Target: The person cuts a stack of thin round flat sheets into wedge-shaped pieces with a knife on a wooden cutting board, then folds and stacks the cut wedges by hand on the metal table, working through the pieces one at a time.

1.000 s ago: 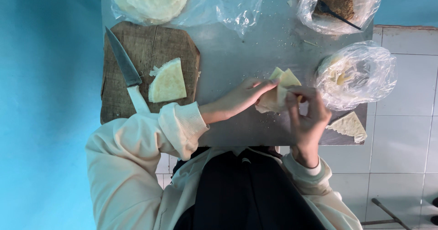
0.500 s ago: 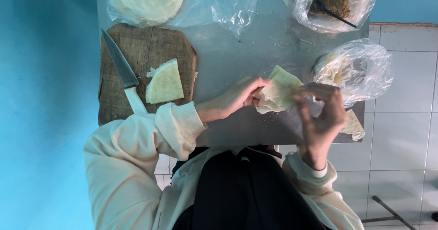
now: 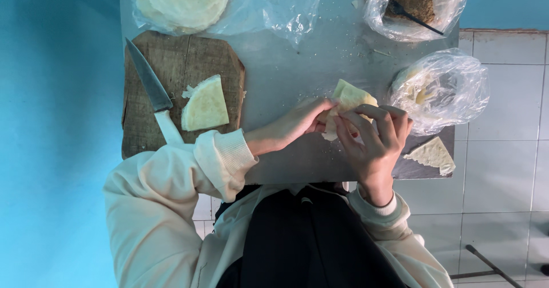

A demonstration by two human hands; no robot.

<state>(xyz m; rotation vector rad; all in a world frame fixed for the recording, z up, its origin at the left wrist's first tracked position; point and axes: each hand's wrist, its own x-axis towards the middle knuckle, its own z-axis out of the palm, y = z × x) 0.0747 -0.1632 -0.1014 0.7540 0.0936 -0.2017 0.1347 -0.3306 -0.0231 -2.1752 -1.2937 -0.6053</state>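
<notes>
Both hands hold one pale folded piece of dough sheet (image 3: 350, 96) just above the grey table (image 3: 297, 65). My left hand (image 3: 291, 125) reaches in from the left and pinches the sheet's lower left edge. My right hand (image 3: 374, 142) curls its fingers over the sheet's right side from below. A quarter-round dough piece (image 3: 205, 104) lies on the brown wooden cutting board (image 3: 171, 65) to the left, beside a knife (image 3: 151, 91) with a white handle.
A clear bag of round dough sheets (image 3: 183, 2) lies at the top left. A bag of brown filling with a dark utensil (image 3: 412, 5) sits top right. Another clear bag (image 3: 443, 88) lies right of my hands, with a folded triangle (image 3: 432, 154) below it. White tiled floor (image 3: 509, 151) is at right.
The dough sheet has been raised and turned between my hands. My right hand's fingers have moved up over its right side, and my left hand has shifted slightly right.
</notes>
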